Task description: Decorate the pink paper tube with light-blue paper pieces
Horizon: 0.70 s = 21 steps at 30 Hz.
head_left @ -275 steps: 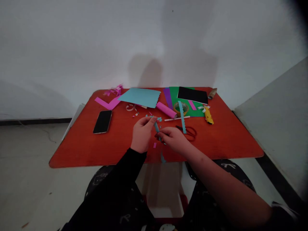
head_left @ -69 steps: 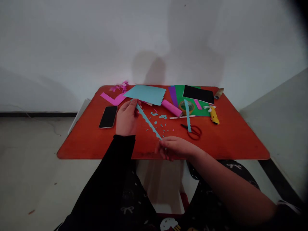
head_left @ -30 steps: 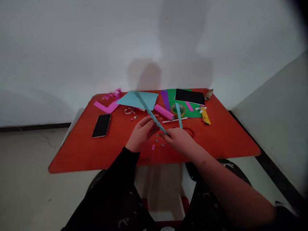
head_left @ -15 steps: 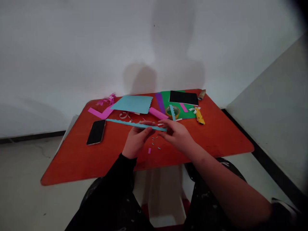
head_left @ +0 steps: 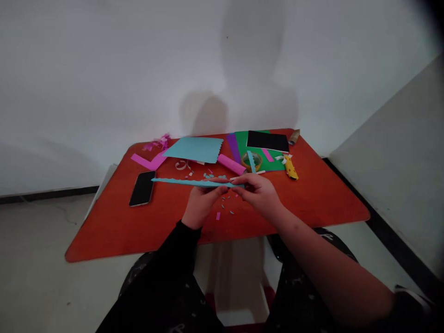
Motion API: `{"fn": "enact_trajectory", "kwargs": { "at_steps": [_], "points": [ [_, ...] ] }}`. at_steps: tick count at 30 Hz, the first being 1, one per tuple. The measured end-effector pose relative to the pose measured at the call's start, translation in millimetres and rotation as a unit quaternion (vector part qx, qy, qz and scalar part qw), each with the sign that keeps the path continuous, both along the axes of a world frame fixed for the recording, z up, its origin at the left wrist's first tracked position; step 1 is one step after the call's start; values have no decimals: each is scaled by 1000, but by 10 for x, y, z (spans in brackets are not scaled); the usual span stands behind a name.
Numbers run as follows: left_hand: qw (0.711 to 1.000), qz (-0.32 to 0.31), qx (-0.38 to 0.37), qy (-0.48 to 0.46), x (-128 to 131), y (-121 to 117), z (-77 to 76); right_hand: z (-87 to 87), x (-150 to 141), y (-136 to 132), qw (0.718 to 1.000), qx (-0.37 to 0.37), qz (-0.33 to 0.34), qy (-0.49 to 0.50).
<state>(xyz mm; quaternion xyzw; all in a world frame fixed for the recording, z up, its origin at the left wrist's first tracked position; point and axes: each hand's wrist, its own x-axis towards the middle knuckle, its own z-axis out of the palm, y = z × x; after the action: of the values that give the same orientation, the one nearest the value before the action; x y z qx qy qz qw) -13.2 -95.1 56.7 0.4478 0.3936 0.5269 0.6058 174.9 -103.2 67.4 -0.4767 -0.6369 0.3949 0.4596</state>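
A long light-blue paper strip [head_left: 194, 183] with a scalloped edge lies level across my hands, its far end sticking out to the left. My left hand [head_left: 201, 203] pinches it from below, and my right hand [head_left: 258, 194] grips it close by, near its right end. Under the hands, small blue paper scraps [head_left: 225, 199] and a pink bit [head_left: 218, 216] are scattered on the red table [head_left: 312, 217]. The red scissors do not show; my right hand may cover them.
Farther back lie a blue paper sheet [head_left: 194, 149], a pink paper roll [head_left: 231, 164], a tape roll [head_left: 252, 161] on green paper [head_left: 260, 159], a black card [head_left: 268, 141] and a yellow utility knife [head_left: 291, 169]. A smartphone [head_left: 142, 188] lies left.
The strip swung from a steep diagonal to nearly level across the table. My hands have drawn closer together on it, and the view has shifted slightly.
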Motion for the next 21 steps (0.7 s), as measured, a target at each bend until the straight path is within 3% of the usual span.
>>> {"fn": "enact_trajectory", "kwargs": {
  "at_steps": [8,21],
  "points": [
    [999,5,19,30,1,-17,15,16,-5,-2,1000,-20,-3,5],
    [997,16,41,63,36,-36,98,31,8,-6,1000,5,9,-21]
  ]
}}
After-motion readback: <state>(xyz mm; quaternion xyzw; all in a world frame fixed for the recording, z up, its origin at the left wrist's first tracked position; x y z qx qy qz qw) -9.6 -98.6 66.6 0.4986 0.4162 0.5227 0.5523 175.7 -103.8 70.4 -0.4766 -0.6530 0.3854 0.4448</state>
